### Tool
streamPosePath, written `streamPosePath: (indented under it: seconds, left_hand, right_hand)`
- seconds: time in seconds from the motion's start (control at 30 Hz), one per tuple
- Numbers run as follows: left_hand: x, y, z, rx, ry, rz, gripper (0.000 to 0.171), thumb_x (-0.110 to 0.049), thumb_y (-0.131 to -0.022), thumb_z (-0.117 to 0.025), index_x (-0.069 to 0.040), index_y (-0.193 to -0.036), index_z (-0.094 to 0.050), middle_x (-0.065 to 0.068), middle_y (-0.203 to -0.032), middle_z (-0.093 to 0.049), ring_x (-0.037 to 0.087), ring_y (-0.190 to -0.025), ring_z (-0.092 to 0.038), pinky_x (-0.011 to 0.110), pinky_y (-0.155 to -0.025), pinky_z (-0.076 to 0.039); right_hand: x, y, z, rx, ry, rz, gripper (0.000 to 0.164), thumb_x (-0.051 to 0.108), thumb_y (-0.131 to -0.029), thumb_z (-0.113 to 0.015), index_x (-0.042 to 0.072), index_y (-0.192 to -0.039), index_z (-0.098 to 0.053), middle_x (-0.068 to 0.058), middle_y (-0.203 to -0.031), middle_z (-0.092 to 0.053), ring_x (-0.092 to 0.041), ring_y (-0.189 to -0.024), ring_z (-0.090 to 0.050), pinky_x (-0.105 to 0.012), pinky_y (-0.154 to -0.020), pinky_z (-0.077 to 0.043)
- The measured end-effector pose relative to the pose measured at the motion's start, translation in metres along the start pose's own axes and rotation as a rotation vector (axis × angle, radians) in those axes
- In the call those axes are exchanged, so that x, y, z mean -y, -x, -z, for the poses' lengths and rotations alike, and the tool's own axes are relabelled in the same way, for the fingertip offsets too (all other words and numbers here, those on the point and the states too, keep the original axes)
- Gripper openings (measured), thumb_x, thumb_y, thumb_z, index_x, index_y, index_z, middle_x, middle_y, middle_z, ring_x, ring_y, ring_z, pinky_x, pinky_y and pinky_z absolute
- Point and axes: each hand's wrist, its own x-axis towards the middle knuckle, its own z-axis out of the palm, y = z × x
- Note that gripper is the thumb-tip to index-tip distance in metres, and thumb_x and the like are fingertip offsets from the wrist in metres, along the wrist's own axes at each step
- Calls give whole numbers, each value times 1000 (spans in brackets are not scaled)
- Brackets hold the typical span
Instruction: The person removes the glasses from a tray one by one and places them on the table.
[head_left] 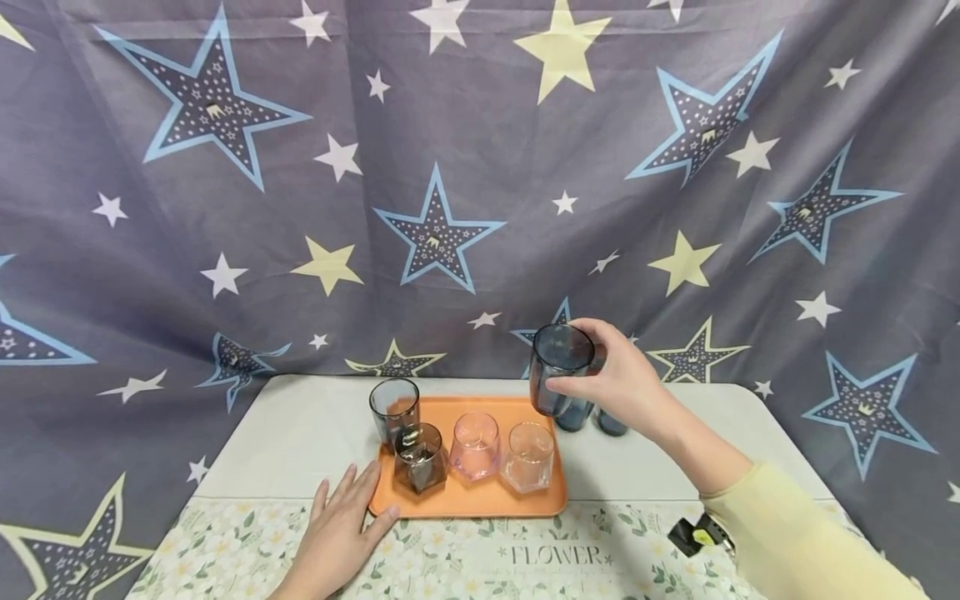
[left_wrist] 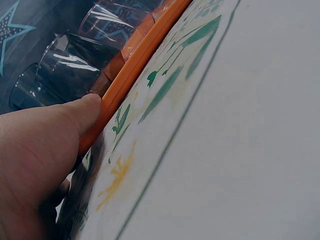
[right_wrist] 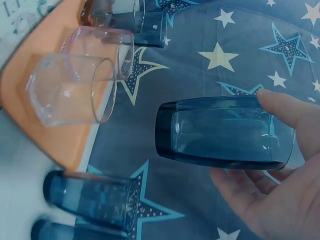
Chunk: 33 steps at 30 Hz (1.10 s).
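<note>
My right hand [head_left: 622, 379] grips a blue drinking glass [head_left: 550, 379] from its right side, fingers behind and thumb in front. The glass is upright above the right back corner of an orange tray [head_left: 480, 507]; in the right wrist view the tinted glass [right_wrist: 220, 132] looks empty. Beside the tray's left front corner lies my left hand [head_left: 337, 525], fingers spread, its thumb [left_wrist: 90, 110] touching the rim. On the tray stand a blue-grey glass [head_left: 384, 408] at back left, then a smoky faceted glass [head_left: 422, 471], a pink one [head_left: 476, 450] and a clear one [head_left: 528, 458].
Right of the tray, partly behind my right hand, stand two more blue glasses, the nearer glass [right_wrist: 92, 197] and a second glass [right_wrist: 70, 231]. A floral cloth [head_left: 427, 558] covers the table's front. Behind the table hangs a grey star-patterned curtain [head_left: 480, 125].
</note>
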Motion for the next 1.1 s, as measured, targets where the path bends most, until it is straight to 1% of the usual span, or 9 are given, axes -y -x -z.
streamPosePath:
  seconds: [0.13,0.27,0.37,0.6,0.77,0.93,1.1]
  left_hand:
    - [2,1,-1,7,-3,5,89,-62,-108,-64,-2,-170,-42,21,-172,-43,50,-164,-22,74,-129,3]
    - [3,0,-1,-4,-1,-7,88,-61,-108,-64,-2,-170,-41,21,-171,-44,50,-164,-23,75,-129,2]
    - [2,0,-1,-11,1,-16,89,-61,-108,-64,-2,-170,-41,21,-171,-44,50,-164,-22,75,-129,2]
    - [1,-2,-1,-14,0,-20,89,-62,-108,-63,-2,-170,-40,21,-172,-43,50,-164,-22,75,-129,2]
    - [1,-2,-1,-12,-10,-15,89,-63,-108,-63,-3,-171,-40,20,-172,-43,49,-164,-22,75,-129,2]
    - [2,-1,1,4,-9,-9,90,-63,-108,-63,-2,-171,-39,21,-172,-43,49,-164,-22,75,-129,3]
    - [4,0,-2,-12,-2,-19,90,-63,-108,-63,-2,-169,-42,21,-171,-44,50,-164,-24,75,-129,1]
  right_hand:
    - [-6,10,8,-5,4,-13,84,35,-89,-97,12,-158,-54,-7,-136,-68,-24,-110,-69,-44,-89,-59]
    - [-11,18,19,-11,1,-29,87,35,-90,-97,10,-160,-52,-10,-138,-67,-27,-115,-71,-45,-91,-60]
    - [-14,24,27,-15,16,-50,89,35,-90,-96,9,-162,-50,-11,-138,-66,-29,-116,-71,-45,-91,-60]
    - [-25,37,44,-40,92,-96,90,39,-91,-95,8,-161,-49,-12,-140,-64,-31,-120,-67,-45,-88,-59]
    - [-32,45,56,-49,123,-135,94,43,-90,-95,8,-163,-47,-13,-141,-63,-34,-123,-65,-47,-89,-58]
    - [-43,52,66,-50,161,-180,99,49,-91,-93,5,-165,-44,-17,-146,-61,-38,-131,-61,-50,-92,-57]
    - [-57,59,76,-55,171,-217,102,48,-93,-91,3,-168,-39,-20,-149,-59,-41,-136,-58,-54,-95,-55]
